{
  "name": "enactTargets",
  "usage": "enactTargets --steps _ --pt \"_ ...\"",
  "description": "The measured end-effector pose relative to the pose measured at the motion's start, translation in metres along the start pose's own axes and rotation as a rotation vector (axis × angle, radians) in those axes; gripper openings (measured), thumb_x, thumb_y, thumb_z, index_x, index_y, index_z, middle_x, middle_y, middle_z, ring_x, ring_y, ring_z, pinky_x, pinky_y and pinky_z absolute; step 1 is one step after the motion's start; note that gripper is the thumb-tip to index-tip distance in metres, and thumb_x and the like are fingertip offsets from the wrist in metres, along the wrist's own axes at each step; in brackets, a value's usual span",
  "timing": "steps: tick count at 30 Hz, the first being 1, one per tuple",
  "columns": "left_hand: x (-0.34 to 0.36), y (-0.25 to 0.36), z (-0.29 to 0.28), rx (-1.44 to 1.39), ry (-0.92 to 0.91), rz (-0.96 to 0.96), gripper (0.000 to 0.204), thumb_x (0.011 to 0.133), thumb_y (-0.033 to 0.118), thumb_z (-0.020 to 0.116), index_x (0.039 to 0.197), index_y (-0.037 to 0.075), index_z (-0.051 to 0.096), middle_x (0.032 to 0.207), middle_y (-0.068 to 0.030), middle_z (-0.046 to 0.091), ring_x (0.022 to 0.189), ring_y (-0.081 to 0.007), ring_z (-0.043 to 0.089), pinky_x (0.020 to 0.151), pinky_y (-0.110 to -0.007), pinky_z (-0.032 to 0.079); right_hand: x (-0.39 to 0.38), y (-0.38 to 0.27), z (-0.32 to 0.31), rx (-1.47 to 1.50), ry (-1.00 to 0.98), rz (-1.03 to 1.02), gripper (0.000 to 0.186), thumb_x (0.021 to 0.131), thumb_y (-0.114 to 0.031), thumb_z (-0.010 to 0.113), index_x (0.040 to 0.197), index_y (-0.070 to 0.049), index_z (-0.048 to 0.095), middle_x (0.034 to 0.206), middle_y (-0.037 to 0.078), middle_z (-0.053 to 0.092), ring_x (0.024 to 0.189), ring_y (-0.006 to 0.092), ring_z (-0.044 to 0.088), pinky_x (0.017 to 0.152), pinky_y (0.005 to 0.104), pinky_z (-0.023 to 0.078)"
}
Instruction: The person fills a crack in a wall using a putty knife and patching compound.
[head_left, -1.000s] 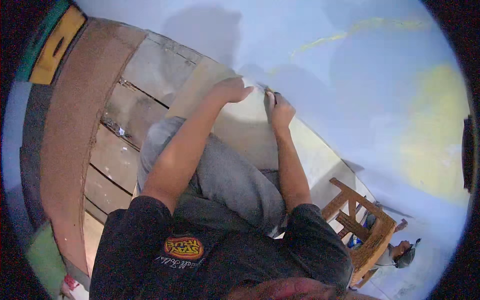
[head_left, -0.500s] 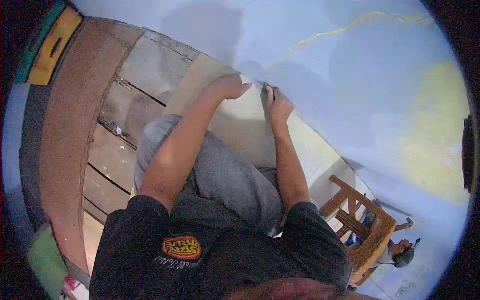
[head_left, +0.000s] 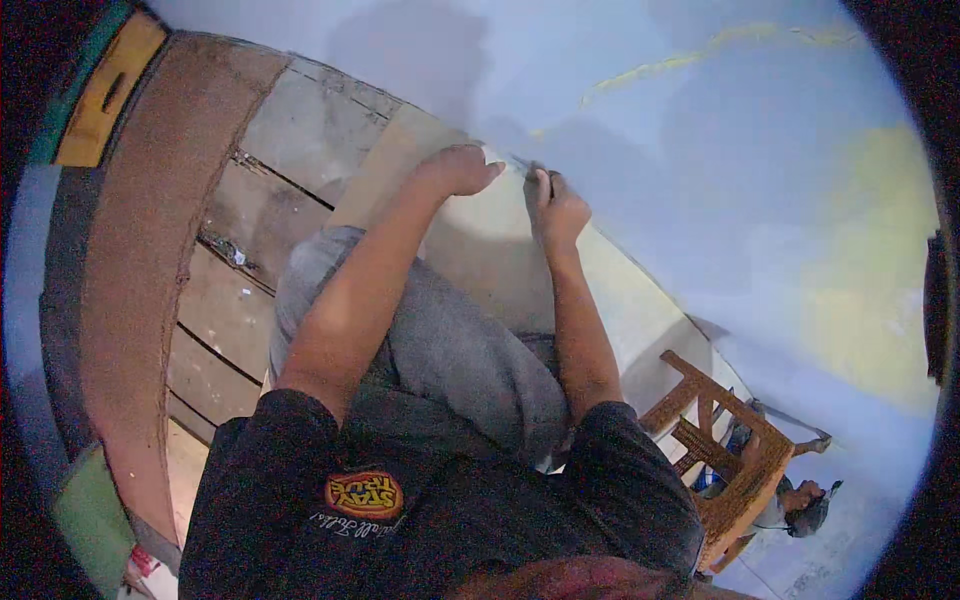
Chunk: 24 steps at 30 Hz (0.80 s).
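The left hand (head_left: 465,172) is half-curling over the board (head_left: 487,268) at 12 o'clock, any hold unclear; at its 3 o'clock, the right hand (head_left: 560,207) is gripping a slim tool (head_left: 519,161). Loosening could be risking a slip.

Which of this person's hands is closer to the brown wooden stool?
Right. The right hand is above and left of the brown wooden stool in the picture; the left hand is farther left, beyond the right.
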<state>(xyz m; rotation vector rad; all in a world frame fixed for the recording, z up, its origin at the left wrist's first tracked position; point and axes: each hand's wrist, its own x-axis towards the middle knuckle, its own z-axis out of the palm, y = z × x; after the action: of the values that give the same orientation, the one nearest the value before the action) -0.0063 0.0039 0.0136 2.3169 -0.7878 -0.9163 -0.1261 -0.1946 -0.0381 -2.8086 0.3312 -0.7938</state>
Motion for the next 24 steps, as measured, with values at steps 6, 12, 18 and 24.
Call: enactTargets --steps 6,12,18,24 --pt "0.005 -0.008 0.002 -0.02 -0.007 0.011 0.072 0.096 0.063 0.04 0.098 -0.002 0.07 0.09 -0.02 0.071 0.096 -0.0362 0.068 0.095 -0.048 0.049 -0.005 0.0 0.007 -0.107 -0.009 -0.016 0.026 0.092 -0.034 0.068 0.08 -0.01 0.07 0.066 0.014 0.065 0.055 0.0344 0.063 0.052 0.0412 0.049" --pt "0.007 -0.007 0.002 -0.023 0.004 0.007 0.068 0.096 0.061 0.042 0.093 -0.001 0.07 0.085 -0.0183 0.072 0.089 -0.0336 0.068 0.089 -0.047 0.049 -0.003 0.001 0.007 -0.076 -0.013 0.003 0.026 0.092 -0.032 0.068 0.078 -0.01 0.07 0.064 0.012 0.065 0.052 0.0312 0.062 0.049 0.0389 0.048" --pt "0.002 -0.001 -0.001 -0.025 -0.027 -0.027 0.068 0.095 0.061 0.043 0.099 -0.002 0.07 0.085 -0.017 0.072 0.093 -0.0329 0.069 0.092 -0.048 0.048 -0.003 0.0 0.005 -0.25 -0.078 -0.059 0.026 0.095 -0.035 0.061 0.086 -0.012 0.069 0.064 0.013 0.066 0.056 0.0309 0.066 0.052 0.0421 0.05" --pt "0.004 0.0 -0.001 -0.018 -0.014 0.0 0.07 0.095 0.061 0.042 0.104 -0.003 0.07 0.091 -0.02 0.072 0.095 -0.0359 0.069 0.093 -0.048 0.049 -0.003 0.004 0.006 -0.092 -0.059 0.019 0.024 0.093 -0.035 0.063 0.087 -0.012 0.071 0.065 0.013 0.067 0.055 0.0312 0.066 0.053 0.0427 0.051"
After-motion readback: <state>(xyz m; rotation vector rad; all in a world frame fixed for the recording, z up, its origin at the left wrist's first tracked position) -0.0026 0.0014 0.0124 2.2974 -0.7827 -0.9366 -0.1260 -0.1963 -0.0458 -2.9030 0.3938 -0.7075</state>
